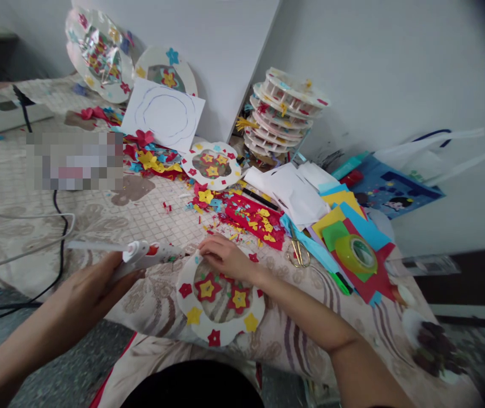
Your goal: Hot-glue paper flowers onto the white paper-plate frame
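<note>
My left hand (106,277) is wrapped around a white hot glue gun (143,254), with a glue stick (93,246) jutting from its back. The gun's nozzle points right, close to the fingers of my right hand (223,256). Those fingers are bent down at the upper edge of a white scalloped ring (221,335), which lies near the table's front edge. Small red and yellow stars dot the ring. Inside its opening sit layered red and yellow paper flowers (207,288). My right hand and forearm cover part of the ring's upper side; the fingertips are hard to make out.
Paper scraps (253,218) lie beyond my hands. Gold-handled scissors (298,253), yellow tape (356,254) and coloured paper (378,283) are on the right. A stack of decorated rings (283,113) stands at the back. Cables (61,238) run along the left; a smaller ring (211,165) lies ahead.
</note>
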